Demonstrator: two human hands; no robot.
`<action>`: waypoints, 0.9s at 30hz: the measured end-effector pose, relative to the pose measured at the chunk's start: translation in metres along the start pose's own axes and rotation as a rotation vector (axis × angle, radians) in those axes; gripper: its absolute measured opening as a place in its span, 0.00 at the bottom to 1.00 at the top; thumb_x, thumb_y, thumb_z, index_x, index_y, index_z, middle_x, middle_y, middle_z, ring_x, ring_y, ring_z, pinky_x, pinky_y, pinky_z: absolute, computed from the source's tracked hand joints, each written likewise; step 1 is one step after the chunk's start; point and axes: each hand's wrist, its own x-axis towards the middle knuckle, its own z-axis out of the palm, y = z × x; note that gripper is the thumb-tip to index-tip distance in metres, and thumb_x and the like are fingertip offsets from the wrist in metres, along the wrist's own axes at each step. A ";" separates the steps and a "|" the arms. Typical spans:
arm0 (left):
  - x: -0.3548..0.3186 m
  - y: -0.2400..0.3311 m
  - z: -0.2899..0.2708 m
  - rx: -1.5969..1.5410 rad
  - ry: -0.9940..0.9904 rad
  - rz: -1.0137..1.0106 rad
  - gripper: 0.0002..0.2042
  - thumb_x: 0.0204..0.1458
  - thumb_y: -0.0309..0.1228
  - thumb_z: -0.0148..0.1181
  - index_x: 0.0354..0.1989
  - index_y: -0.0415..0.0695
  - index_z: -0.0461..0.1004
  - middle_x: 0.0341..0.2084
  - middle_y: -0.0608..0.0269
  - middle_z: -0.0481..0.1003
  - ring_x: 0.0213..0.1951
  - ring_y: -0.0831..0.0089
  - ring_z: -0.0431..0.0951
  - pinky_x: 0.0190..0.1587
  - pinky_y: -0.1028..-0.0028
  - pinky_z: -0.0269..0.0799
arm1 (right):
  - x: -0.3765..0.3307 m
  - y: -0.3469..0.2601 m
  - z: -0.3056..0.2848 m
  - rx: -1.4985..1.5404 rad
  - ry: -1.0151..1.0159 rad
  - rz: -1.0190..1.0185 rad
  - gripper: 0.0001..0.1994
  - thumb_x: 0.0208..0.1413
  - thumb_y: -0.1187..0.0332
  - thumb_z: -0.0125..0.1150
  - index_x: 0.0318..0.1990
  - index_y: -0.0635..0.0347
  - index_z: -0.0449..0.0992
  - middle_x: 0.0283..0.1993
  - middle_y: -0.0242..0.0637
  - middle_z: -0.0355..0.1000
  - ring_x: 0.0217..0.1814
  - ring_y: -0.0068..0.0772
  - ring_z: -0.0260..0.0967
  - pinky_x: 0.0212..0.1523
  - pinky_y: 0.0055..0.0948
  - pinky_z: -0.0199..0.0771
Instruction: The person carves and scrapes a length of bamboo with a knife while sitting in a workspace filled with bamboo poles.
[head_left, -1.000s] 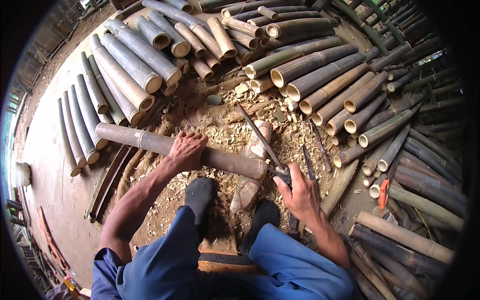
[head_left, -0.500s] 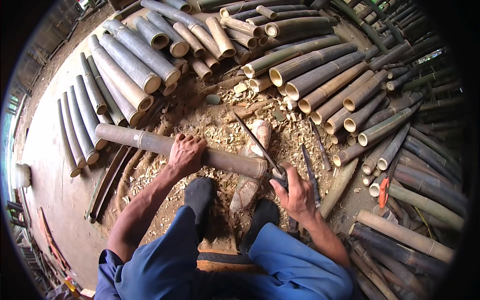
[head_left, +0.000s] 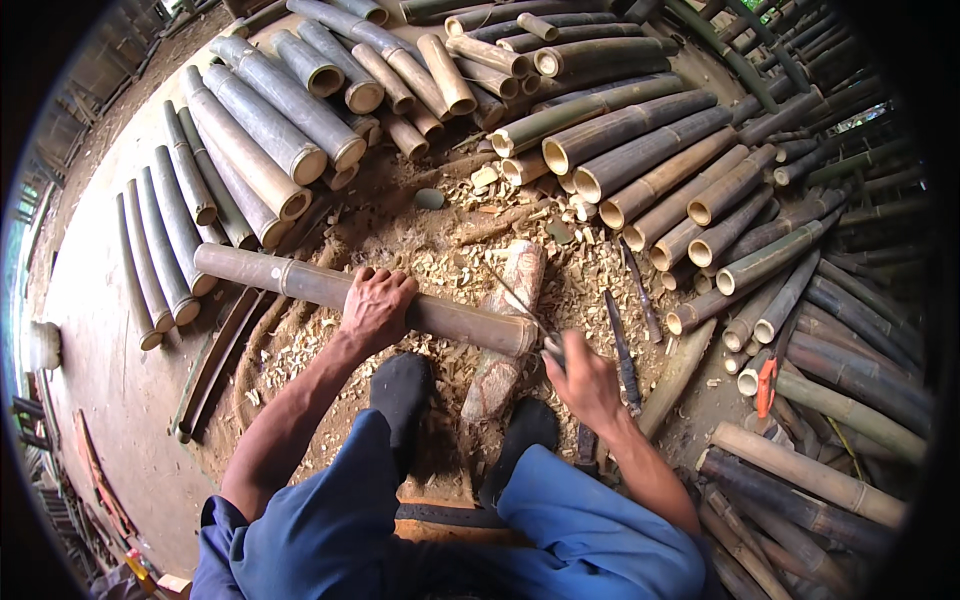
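The left hand (head_left: 376, 308) grips the long bamboo pole (head_left: 300, 285), lying left to right. The right hand (head_left: 585, 380) holds a knife (head_left: 520, 303) at its right end.

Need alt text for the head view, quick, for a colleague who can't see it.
Seated person's left hand presses a long bamboo pole across a wooden block, while the right hand holds a blade at its cut end. Cut bamboo stacks and shavings surround them.
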 end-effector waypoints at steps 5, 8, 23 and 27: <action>-0.006 -0.014 0.002 0.013 0.041 0.008 0.17 0.37 0.30 0.68 0.38 0.44 0.74 0.36 0.57 0.76 0.46 0.59 0.77 0.54 0.59 0.65 | 0.015 -0.017 -0.012 -0.035 -0.130 0.051 0.12 0.65 0.67 0.61 0.41 0.63 0.64 0.22 0.47 0.74 0.17 0.42 0.74 0.17 0.42 0.74; -0.007 -0.012 0.001 0.016 0.054 0.008 0.17 0.37 0.30 0.67 0.39 0.45 0.74 0.35 0.57 0.76 0.46 0.59 0.77 0.54 0.59 0.65 | 0.011 -0.055 -0.042 0.128 0.125 -0.088 0.12 0.66 0.65 0.61 0.43 0.62 0.65 0.24 0.49 0.75 0.22 0.50 0.77 0.22 0.44 0.77; -0.023 -0.004 0.020 0.072 0.289 0.027 0.17 0.41 0.28 0.64 0.43 0.46 0.73 0.40 0.60 0.75 0.47 0.60 0.75 0.59 0.56 0.64 | 0.004 -0.033 -0.020 0.094 0.138 -0.136 0.13 0.65 0.66 0.62 0.46 0.64 0.65 0.24 0.48 0.74 0.20 0.49 0.75 0.20 0.44 0.76; -0.024 -0.001 0.023 0.075 0.285 0.034 0.17 0.42 0.29 0.63 0.44 0.46 0.74 0.40 0.60 0.74 0.47 0.60 0.75 0.58 0.57 0.65 | 0.004 0.004 0.006 -0.048 -0.125 0.090 0.11 0.66 0.67 0.60 0.44 0.63 0.65 0.20 0.47 0.72 0.19 0.46 0.75 0.19 0.42 0.76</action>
